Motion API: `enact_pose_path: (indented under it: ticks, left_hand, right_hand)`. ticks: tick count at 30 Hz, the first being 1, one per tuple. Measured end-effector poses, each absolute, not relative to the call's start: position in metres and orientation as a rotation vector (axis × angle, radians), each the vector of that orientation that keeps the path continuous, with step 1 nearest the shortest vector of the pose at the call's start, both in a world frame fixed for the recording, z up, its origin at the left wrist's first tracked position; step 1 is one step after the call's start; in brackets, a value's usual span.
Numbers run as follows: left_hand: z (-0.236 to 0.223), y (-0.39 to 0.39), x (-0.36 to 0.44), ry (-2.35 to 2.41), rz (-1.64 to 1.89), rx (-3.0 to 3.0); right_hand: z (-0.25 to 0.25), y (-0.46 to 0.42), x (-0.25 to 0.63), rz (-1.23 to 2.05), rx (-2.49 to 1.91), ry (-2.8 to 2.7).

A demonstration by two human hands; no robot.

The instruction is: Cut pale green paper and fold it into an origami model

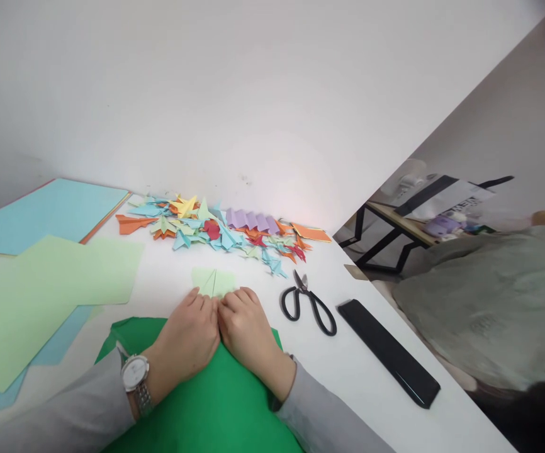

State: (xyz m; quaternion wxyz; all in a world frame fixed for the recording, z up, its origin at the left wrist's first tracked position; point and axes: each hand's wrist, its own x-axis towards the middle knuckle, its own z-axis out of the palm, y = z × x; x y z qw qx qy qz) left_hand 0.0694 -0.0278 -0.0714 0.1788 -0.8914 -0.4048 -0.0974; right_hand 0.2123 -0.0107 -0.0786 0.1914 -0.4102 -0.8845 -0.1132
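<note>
You have a small light green paper in front of you, to the left of the scissors. Your left hand and right hand meet at its near edge. The fingers of both are bent and seem to pinch this edge; your thumbs I cannot see well. Probably the hands come so close together in order that both sides stay even around the crease line. The scissors lie with their blades turned away from you, which is maybe for safety, and no hand touches them. The folded paper pieces are heaped beyond the scissors, mostly to their left, perhaps to leave you working room. Large light green sheets spread far left of the scissors; a black case lies just beside them, on the right.
</note>
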Motion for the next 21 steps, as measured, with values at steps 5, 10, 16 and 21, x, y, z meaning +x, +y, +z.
enact_pose_path:
  ticks: [5, 10, 16, 21]
  left_hand:
    - [-0.0733, -0.0284, 0.0698, -1.135, -0.249, -2.507]
    - [-0.0712, -0.0257, 0.0666, -1.187, -0.37, -2.578]
    - [-0.0702, -0.0235, 0.0633, -1.16, -0.475, -2.609]
    - [-0.0698, -0.0242, 0.064, -1.186, -0.493, -2.592]
  right_hand:
    - [-0.081, -0.011, 0.2133, -0.288, -1.161, -2.467]
    - [-0.0792, -0.0116, 0.2132, -0.248, -1.182, -2.486]
    - [-0.0782, -0.0113, 0.2132, -0.259, -1.184, -2.507]
    - [-0.079, -0.0112, 0.2131, -0.264, -1.173, -2.501]
